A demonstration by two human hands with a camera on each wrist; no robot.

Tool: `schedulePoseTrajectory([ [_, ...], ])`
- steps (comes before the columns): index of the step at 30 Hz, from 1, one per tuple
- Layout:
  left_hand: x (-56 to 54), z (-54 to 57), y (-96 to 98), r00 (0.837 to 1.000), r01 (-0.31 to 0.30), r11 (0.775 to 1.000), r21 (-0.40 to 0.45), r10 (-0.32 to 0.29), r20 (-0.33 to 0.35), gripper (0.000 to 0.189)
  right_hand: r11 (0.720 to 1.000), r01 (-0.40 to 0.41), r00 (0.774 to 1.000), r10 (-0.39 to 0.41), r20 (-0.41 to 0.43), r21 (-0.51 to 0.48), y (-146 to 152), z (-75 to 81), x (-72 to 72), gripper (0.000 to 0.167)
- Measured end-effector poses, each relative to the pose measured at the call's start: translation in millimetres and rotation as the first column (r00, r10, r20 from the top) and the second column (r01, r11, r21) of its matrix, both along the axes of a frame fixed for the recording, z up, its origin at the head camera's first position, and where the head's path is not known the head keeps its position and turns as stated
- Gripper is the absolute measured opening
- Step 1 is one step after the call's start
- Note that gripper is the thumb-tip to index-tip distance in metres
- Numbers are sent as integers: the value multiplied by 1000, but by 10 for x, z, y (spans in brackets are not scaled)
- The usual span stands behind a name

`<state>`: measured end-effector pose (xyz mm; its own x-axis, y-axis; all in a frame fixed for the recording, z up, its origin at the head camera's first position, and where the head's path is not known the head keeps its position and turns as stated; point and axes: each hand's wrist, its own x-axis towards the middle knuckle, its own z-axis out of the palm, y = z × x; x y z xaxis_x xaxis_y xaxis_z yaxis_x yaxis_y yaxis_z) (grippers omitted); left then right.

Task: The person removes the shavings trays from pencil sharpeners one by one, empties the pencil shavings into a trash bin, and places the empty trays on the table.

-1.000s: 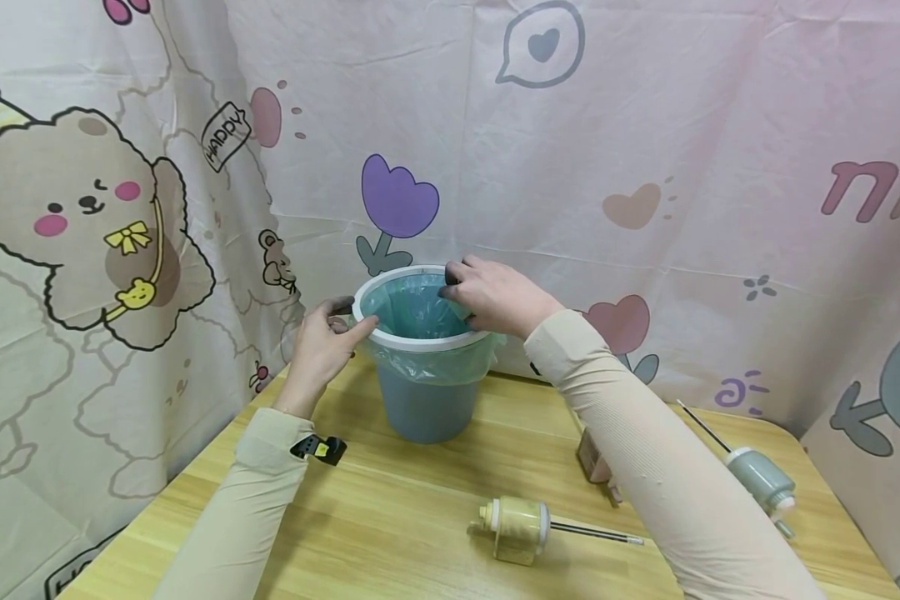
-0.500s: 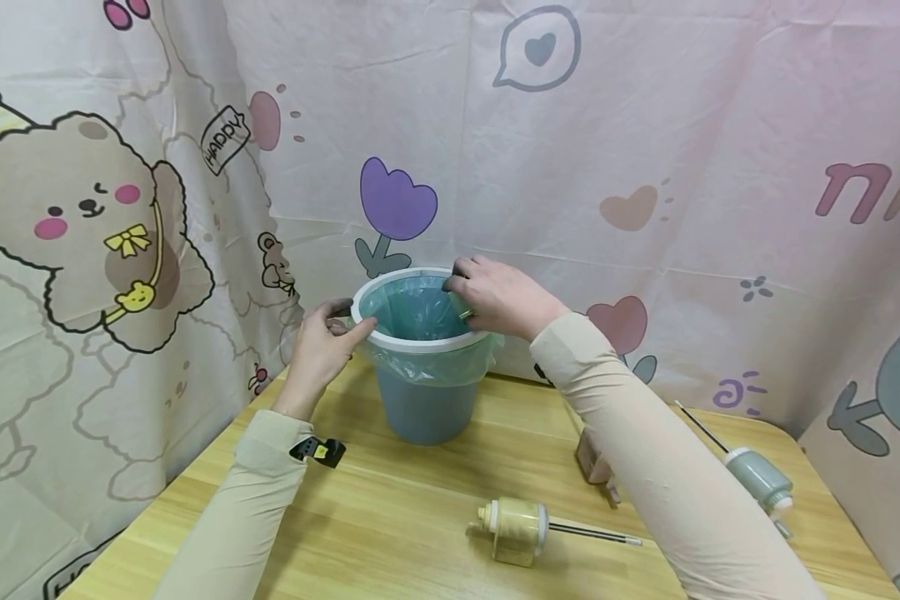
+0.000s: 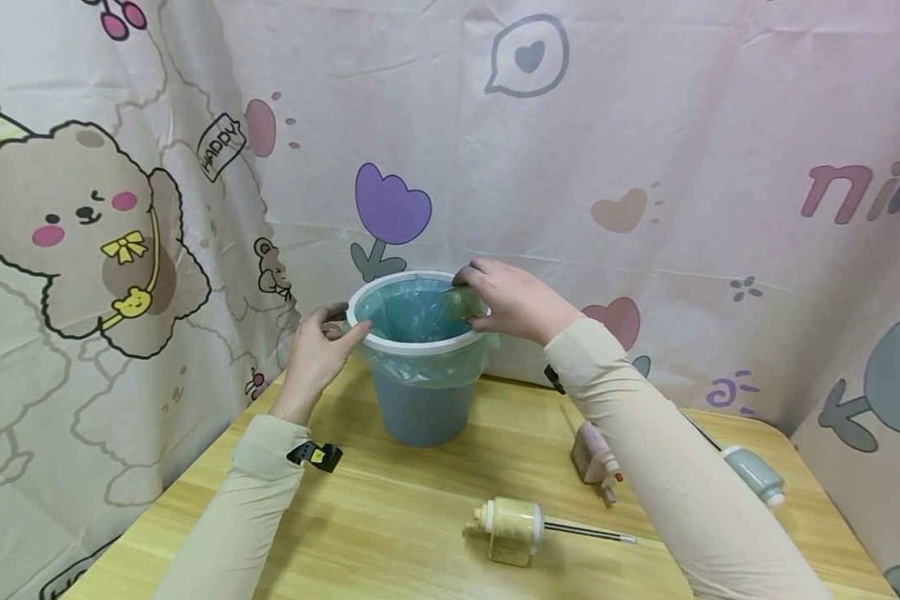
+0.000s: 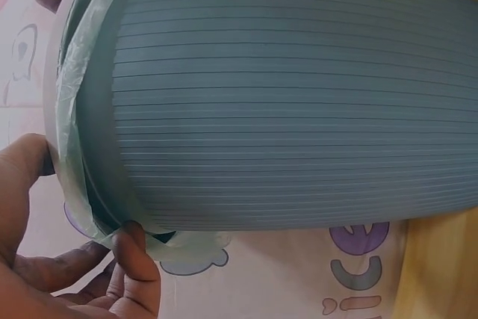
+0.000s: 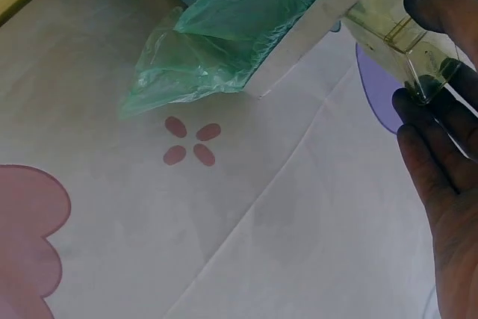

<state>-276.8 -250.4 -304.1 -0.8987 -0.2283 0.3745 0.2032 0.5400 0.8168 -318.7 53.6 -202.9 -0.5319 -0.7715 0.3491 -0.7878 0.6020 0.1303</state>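
Note:
A blue-grey ribbed trash bin (image 3: pixel 423 408) with a white rim stands upright, lined with a thin green plastic bag (image 3: pixel 435 369) folded out over its top. My left hand (image 3: pixel 317 354) grips the bin's left rim, thumb over the edge and fingers outside against the bag; the left wrist view shows this hand (image 4: pixel 82 252) close up. In my right hand (image 3: pixel 521 302) is a small clear yellowish box-shaped container (image 5: pixel 396 35), held between thumb and fingers over the right side of the bin's mouth. In the right wrist view, the hand's fingertips (image 5: pixel 418 102) touch its lower corner.
A yellow bottle (image 3: pixel 514 532) with a thin dark rod lies on the wooden table (image 3: pixel 390 533) in front. A pink bottle (image 3: pixel 592 454) stands near my right forearm, and a grey-blue bottle (image 3: pixel 752 475) lies farther right. A printed cloth (image 3: pixel 540 167) hangs behind the table.
My right hand has moved slightly right and turned, bringing the yellowish container into view. My left hand keeps its hold on the rim. The head view has shifted a little.

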Motion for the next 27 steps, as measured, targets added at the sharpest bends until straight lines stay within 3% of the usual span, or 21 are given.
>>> schedulePoseTrajectory([
  [6, 4, -18, -5, 1000, -12, 1000, -1, 12, -3, 68, 998, 16, 998, -13, 64, -53, 88, 2, 18, 53],
  [16, 20, -45, 33, 998, -12, 1000, -23, 11, -57, 66, 990, 22, 996, -9, 93, -140, 254, -48, 43, 56],
  [27, 120, -65, 102, 995, -27, 998, -59, 21, -100, 60, 946, 8, 990, 39, 137, -323, 472, -143, 91, 51],
])
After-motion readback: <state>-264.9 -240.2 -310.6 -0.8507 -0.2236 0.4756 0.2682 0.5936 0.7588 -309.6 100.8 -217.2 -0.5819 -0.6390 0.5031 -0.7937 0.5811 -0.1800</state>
